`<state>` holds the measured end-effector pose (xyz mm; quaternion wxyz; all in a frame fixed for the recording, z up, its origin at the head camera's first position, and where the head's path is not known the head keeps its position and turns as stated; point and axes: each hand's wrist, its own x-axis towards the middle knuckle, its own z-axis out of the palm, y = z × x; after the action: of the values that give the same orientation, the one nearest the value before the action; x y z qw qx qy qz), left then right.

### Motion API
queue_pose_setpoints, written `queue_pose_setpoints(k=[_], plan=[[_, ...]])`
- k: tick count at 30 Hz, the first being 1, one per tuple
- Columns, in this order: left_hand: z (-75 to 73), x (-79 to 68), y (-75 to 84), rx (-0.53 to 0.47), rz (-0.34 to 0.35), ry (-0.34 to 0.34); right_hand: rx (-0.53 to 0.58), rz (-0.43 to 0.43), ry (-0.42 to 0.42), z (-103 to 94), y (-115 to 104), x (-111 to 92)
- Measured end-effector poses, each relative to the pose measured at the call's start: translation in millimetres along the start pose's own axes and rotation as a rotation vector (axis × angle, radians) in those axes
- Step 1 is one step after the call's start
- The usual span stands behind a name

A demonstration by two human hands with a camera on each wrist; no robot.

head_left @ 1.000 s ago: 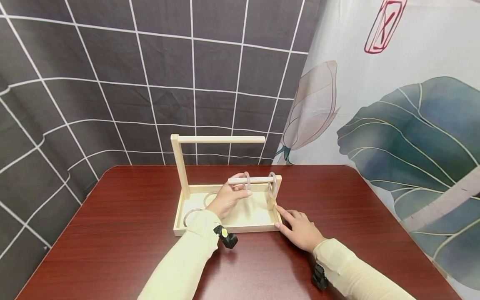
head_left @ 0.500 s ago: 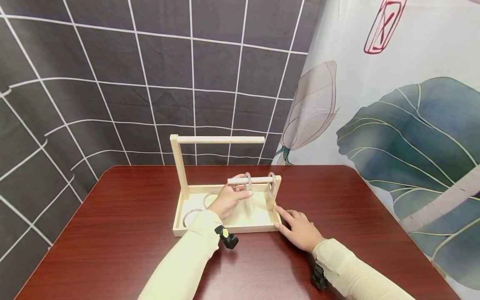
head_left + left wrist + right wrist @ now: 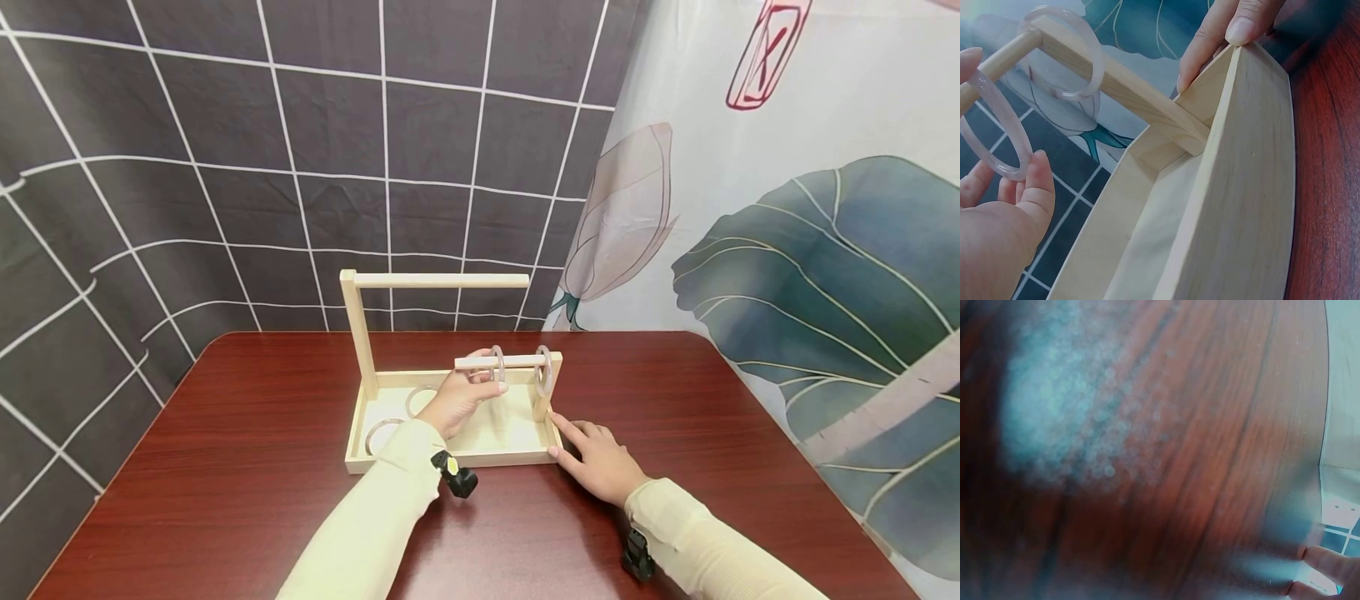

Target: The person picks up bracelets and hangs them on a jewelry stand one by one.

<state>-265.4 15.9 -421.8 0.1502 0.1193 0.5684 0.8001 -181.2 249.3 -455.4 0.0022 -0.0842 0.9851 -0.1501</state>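
My left hand (image 3: 459,400) pinches a pale translucent bangle (image 3: 1007,128) between thumb and fingers. That bangle encircles the lower wooden bar (image 3: 474,362) of a light wooden stand. A second bangle (image 3: 543,372) hangs on the same bar beside its right post (image 3: 1129,87). Two more bangles lie in the stand's tray, one at the front left (image 3: 369,437) and one farther back (image 3: 408,403), partly behind my left hand. My right hand (image 3: 600,458) rests with fingers extended against the right end of the tray (image 3: 1235,156), thumb on its front corner.
A taller bar (image 3: 442,281) rises over the tray from the left post (image 3: 360,337), its right end free. The stand sits on a dark red wooden table (image 3: 247,433). Behind hang a grey grid cloth (image 3: 330,150) and a white cloth with printed leaves (image 3: 847,250).
Over the last second the held bangle shifts very slightly right along the lower bar with my left hand. My right hand stays in place at the tray's end.
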Motion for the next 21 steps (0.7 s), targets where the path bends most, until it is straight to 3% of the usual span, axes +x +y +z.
queue_pose_setpoints(k=[21], plan=[[0.7, -1.8, 1.2, -0.068, -0.052, -0.041, 0.003, -0.004, 0.005, 1.5, 1.8, 0.7]])
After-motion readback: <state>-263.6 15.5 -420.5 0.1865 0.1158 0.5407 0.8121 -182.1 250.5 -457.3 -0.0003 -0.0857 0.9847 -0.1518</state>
